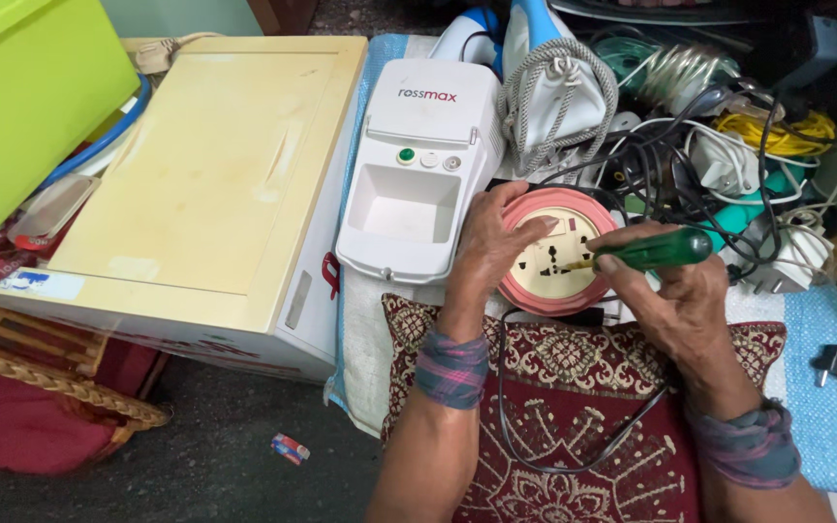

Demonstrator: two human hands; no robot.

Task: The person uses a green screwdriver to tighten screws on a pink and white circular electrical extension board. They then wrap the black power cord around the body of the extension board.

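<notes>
Left hand [491, 247] gripping the round pink socket reel [556, 254], right hand [675, 295] (clenched) around a green screwdriver [659, 251] at its face.

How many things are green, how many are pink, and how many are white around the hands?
Green: 2, screwdriver handle in right hand, lime box.
Pink: 1, round socket reel under left hand.
White: 1, boxy machine.
Total: 4
</notes>
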